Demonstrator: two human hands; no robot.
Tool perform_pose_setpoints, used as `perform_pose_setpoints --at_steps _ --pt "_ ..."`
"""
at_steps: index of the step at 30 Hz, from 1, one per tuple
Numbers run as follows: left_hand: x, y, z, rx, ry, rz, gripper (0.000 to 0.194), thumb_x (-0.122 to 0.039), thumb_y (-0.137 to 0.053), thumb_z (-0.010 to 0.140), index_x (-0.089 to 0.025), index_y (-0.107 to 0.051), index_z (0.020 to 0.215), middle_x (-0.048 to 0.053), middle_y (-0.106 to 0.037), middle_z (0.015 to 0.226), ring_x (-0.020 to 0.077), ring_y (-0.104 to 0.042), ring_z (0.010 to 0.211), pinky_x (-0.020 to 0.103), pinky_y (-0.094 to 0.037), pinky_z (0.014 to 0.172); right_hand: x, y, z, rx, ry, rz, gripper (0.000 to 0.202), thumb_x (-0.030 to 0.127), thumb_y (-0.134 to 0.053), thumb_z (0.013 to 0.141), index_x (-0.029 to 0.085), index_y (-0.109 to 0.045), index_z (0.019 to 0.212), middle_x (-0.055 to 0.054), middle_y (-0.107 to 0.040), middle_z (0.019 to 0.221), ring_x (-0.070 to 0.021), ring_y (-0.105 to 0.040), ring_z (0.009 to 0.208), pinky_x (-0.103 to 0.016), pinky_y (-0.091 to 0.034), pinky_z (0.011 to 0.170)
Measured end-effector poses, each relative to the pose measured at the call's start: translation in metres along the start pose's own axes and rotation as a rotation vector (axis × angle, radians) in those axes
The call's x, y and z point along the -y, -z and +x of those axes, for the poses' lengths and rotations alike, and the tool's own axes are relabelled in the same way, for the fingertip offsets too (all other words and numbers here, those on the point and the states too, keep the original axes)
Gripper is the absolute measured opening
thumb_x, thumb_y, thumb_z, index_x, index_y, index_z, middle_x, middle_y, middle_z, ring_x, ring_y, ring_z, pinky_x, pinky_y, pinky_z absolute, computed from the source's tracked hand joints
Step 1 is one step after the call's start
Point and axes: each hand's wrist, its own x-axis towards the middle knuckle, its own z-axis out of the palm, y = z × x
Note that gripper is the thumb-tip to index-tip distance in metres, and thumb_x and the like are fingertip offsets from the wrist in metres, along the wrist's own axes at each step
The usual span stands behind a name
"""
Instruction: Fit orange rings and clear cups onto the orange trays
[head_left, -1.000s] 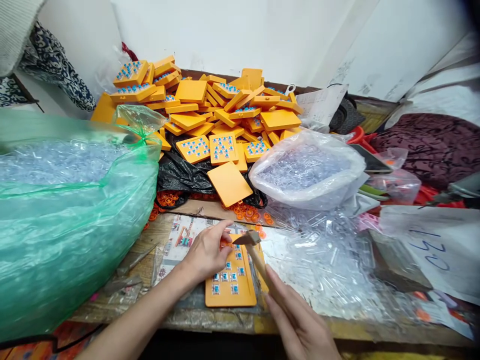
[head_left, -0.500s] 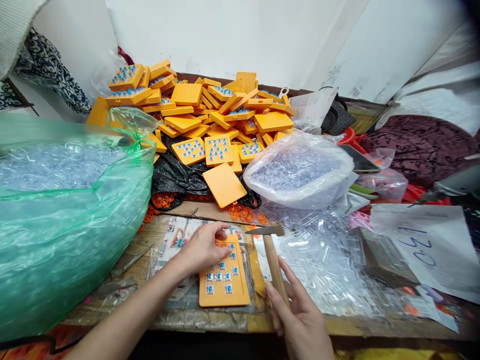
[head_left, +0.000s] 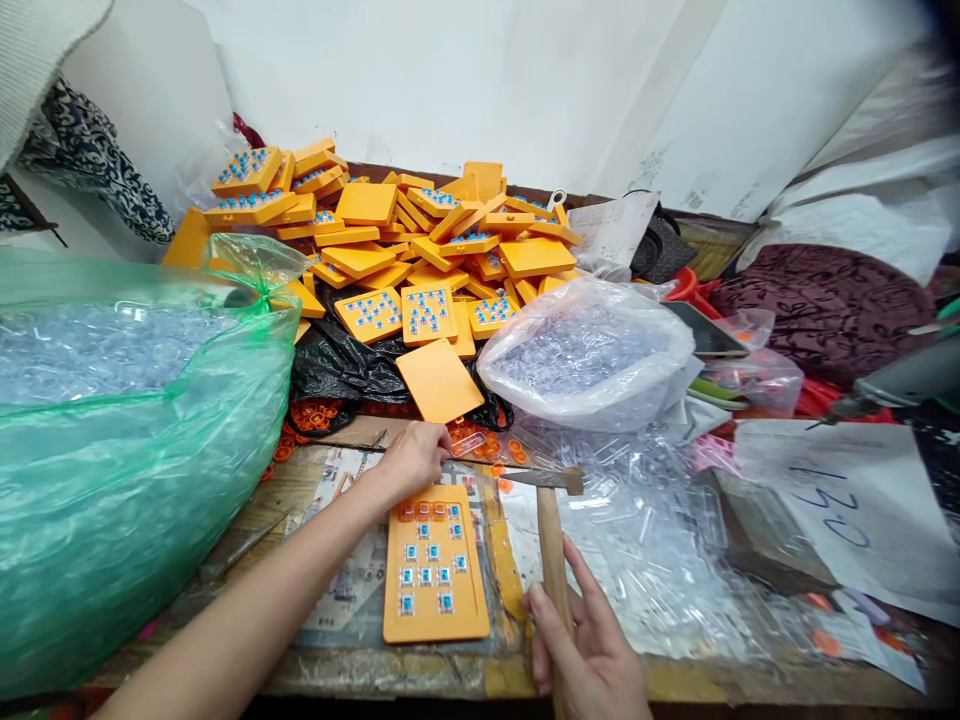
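My right hand [head_left: 589, 640] is wrapped round the wooden handle of a hammer [head_left: 553, 540], its metal head upward at the right of the plate. In front of me lies a yellow-orange plate [head_left: 469, 600], flat on the bench and fitted with several small blue-centred clear squares. Clear orange square caps [head_left: 422, 511] sit along its top row. Just beyond the plate's far edge is my left hand [head_left: 416, 458], fingers curled together beside loose orange rings [head_left: 487, 443]. Whatever its fingertips hold, if anything, is hidden.
A heap of similar plates [head_left: 367, 204] rises at the back. On the left bulges a green bag [head_left: 150, 480] of clear plastic parts. A white bag [head_left: 592, 400] of clear parts stands at centre right, with loose clear pieces [head_left: 637, 540] spread before it.
My left hand has moved from the plate's top row to beyond its far edge, fingers now curled. The hammer stays in my right hand. The view has shifted slightly.
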Motion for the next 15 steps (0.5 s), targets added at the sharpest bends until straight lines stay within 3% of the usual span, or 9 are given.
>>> perform_pose_setpoints --at_steps 3,7,10,13,15 --pt "0.009 0.002 -0.004 -0.013 -0.036 0.040 0.019 -0.009 -0.058 0.077 -0.016 -0.073 0.086 0.007 -0.072 0.089 0.0210 -0.066 0.087 0.029 -0.050 0.078 0.003 -0.002 -0.002 0.003 -0.002 -0.015 0.095 0.056 -0.075 0.070 0.017 -0.035 0.147 0.006 -0.056 0.051 -0.0065 -0.039 0.036 -0.017 -0.036 0.034" --pt "0.003 0.002 -0.011 -0.049 -0.095 0.073 0.024 -0.007 -0.051 0.080 -0.014 -0.073 0.085 0.011 -0.069 0.091 0.0226 -0.065 0.088 0.033 -0.050 0.082 0.007 -0.002 -0.004 -0.003 -0.011 -0.007 0.094 0.054 -0.076 0.069 0.018 -0.037 0.146 0.008 -0.052 0.048 -0.0074 -0.039 0.037 -0.017 -0.036 0.036" --pt "-0.008 0.004 -0.029 -0.090 -0.153 0.057 0.029 -0.010 -0.047 0.085 -0.013 -0.070 0.103 0.012 -0.069 0.101 0.0227 -0.065 0.096 0.034 -0.050 0.088 0.005 0.001 -0.005 0.024 -0.008 -0.042 0.084 0.052 -0.073 0.073 0.021 -0.042 0.144 0.007 -0.054 0.049 -0.0077 -0.040 0.036 -0.018 -0.036 0.035" --pt "-0.017 0.003 -0.054 -0.096 -0.238 0.041 0.043 -0.013 -0.053 0.082 -0.014 -0.059 0.124 0.011 -0.069 0.109 0.0244 -0.064 0.101 0.037 -0.050 0.092 0.000 0.006 -0.005 0.037 0.092 -0.192 0.067 0.052 -0.069 0.077 0.024 -0.054 0.136 -0.005 -0.074 0.088 -0.0135 -0.059 0.048 -0.024 -0.050 0.043" --pt "-0.020 0.001 -0.066 -0.064 -0.244 0.063 0.047 -0.012 -0.053 0.080 -0.013 -0.057 0.127 0.013 -0.070 0.103 0.0272 -0.065 0.097 0.041 -0.052 0.088 -0.002 0.009 -0.005 0.048 0.223 -0.310 0.056 0.050 -0.066 0.080 0.024 -0.062 0.128 -0.007 -0.070 0.117 -0.0237 -0.071 0.086 -0.031 -0.059 0.072"
